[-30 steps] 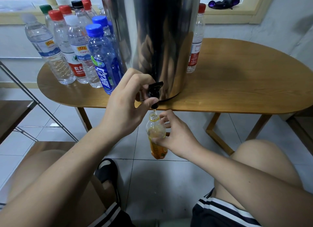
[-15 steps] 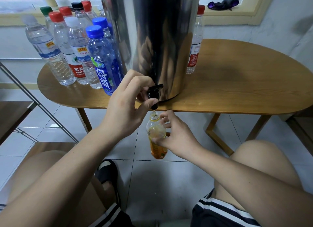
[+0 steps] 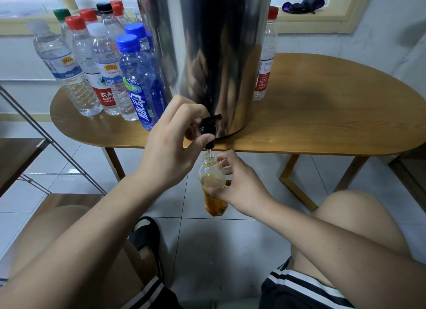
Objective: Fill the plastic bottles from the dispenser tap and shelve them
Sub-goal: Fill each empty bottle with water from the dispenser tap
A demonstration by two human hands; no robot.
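Bottle (image 3: 211, 174) hangs just below the counter (image 3: 322, 124) edge, long axis near vertical, mouth up, directly under the tap (image 3: 208, 129) spout. Thin stream drops into its neck. Right hand (image 3: 241, 189) grips its body from the right, fingers curled round. Left hand (image 3: 177, 145) curls round the tap lever, thumb under the spout. My read: both hands equally close, so it lifts away rightward.

The dispenser (image 3: 207, 55) stands upper centre on the table (image 3: 322, 115); bottle cluster (image 3: 101, 73) at upper left, 1 lone bottle (image 3: 265, 62) just right of it, the lower bottle (image 3: 212, 184) beneath the tap (image 3: 208, 129).
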